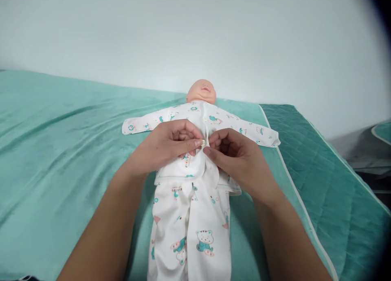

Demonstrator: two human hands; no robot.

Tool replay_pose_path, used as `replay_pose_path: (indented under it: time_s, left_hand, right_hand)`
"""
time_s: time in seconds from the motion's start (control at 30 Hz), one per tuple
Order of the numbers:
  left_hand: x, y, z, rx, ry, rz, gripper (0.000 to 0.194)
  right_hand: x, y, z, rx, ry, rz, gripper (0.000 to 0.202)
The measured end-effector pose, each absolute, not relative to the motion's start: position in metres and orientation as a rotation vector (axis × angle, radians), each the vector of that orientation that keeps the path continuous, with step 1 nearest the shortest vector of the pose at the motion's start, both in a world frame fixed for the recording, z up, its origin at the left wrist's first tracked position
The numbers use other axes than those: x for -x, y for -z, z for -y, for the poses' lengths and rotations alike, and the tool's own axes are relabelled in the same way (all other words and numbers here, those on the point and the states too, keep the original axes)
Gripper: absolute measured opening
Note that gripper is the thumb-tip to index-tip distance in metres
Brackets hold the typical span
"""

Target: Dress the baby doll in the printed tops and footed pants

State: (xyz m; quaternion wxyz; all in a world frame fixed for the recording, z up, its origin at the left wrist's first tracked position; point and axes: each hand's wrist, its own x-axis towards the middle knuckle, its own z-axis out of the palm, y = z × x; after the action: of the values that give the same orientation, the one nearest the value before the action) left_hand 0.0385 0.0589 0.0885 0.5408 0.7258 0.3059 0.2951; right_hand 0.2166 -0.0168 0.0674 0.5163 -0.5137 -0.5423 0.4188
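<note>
One baby doll (pixel 201 91) in a white printed cotton suit (pixel 191 207) lies on one teal quilted bed cover (pixel 61 150). Two hands, left hand (pixel 166 144) and right hand (pixel 236 156), grip pinched together on the suit's front placket. The doll's feet are cut off.

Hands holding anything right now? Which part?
Both pinch the doll's white printed top at its front opening, mid-chest. The left hand grips one edge, thumb on a snap; the right hand grips the other.

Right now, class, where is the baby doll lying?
In the head view the baby doll lies on its back at the centre of the green blanket, head toward the white wall, with the left hand and right hand pinching its shirt front.
</note>
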Motion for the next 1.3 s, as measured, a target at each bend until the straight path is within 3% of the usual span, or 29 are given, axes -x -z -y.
replay_pose_path:
  time_s: [0.47,0.9,1.2,1.3]
  left_hand:
    - [-0.04,-0.083,-0.062,-1.652,-0.71,-0.726,0.014]
    - [-0.044,-0.081,-0.059,-1.629,-0.73,-0.748,0.023]
    - [-0.034,-0.089,-0.06,-1.624,-0.67,-0.729,0.019]
    - [-0.028,-0.086,-0.068,-1.651,-0.78,-0.786,0.015]
  right_hand:
    - [-0.209,-0.059,0.015,1.237,-0.932,1.349,0.019]
    - [-0.2,-0.065,0.02,1.43,-0.605,1.625,0.018]
    - [-0.206,-0.064,0.023,1.315,-0.789,1.577,0.032]
    - [-0.211,-0.064,0.022,1.175,-0.862,1.387,0.023]
